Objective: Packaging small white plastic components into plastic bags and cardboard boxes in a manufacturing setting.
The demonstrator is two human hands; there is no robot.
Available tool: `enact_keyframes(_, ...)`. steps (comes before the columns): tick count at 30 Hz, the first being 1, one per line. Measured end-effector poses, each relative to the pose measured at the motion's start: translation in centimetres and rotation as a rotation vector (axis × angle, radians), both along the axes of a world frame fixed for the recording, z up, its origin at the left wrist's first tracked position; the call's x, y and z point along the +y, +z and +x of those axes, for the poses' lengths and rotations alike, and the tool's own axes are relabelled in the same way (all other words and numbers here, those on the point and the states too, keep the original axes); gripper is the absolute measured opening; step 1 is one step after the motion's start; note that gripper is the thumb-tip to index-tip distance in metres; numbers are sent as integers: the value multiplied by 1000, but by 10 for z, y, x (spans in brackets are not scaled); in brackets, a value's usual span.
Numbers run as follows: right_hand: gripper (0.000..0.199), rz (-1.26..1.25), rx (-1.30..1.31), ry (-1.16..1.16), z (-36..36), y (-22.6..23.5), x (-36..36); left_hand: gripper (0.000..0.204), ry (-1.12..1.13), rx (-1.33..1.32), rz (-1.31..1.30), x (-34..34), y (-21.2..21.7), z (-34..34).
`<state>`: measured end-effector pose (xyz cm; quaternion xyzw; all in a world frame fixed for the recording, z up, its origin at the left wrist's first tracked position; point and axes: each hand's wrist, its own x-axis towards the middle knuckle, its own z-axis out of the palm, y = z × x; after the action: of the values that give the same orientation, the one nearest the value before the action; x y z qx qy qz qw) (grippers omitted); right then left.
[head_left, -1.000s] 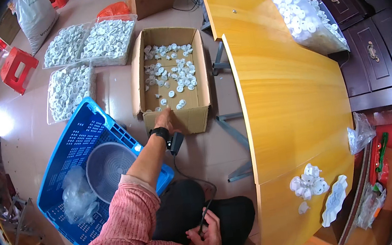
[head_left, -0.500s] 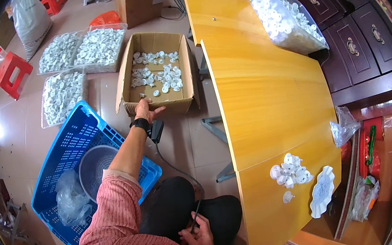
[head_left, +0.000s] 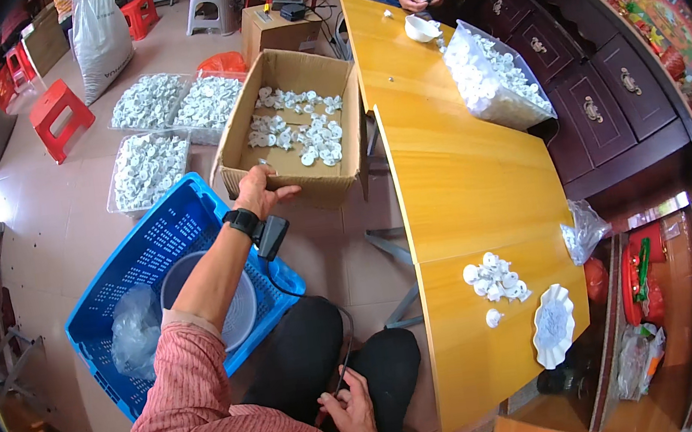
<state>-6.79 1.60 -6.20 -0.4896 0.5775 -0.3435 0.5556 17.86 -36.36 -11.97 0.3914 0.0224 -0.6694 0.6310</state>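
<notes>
While the seated person leans forward, the left hand reaches out and closes over the near rim of the open cardboard box that stands on the floor, thumb toward the inside and fingers curled over the outer wall, close to its near left corner. That box sits just off the long edge of the yellow desk, between the desk and the blue plastic crate, and its bottom is only thinly strewn with small white parts. So sparsely filled, it should be light enough to drag or tilt with one hand, I judge, though the wall looks soft and would likely bow if squeezed at mid-span; a grip near a corner, where the board is stiffer, seems the safer hold. The loose pieces would slide and pile to the low side if it tips. The right hand lies low at the lap, fingers loosely curled around a thin dark cord, pinching it lightly as far as I can make out. On the desk's near end a small heap of white pieces rests beside a flat white frilled piece. Farther off, clear trays of white parts lie on the floor beyond the crate
</notes>
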Motion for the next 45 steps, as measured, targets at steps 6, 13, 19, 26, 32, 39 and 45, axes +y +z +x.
enact_keyframes(6, 54, -36, 48, 33, 3, 5, 12, 48, 100, -70, -171, 3, 60, 35)
enact_keyframes(13, 55, -157, 168, 203, -3, 0, 25, 36, 174, -279, -200, 50, 154, 79)
enact_keyframes(19, 52, -184, 175, 257, 0, -3, 29, 37, -8, -769, -401, 113, 215, 105)
enact_keyframes(26, 51, -238, 246, 259, 7, 10, 40, 38, -142, -722, -388, 119, 278, 70)
enact_keyframes(32, 49, -282, 214, 228, 6, 16, 53, 30, -213, -796, -454, 108, 307, 24)
enact_keyframes(39, 50, -273, 233, 250, -6, 15, 61, 22, -213, -1044, -608, 80, 351, -27)
enact_keyframes(45, 52, -212, 245, 257, -10, 22, 65, 25, -202, -1228, -534, 70, 363, -90)
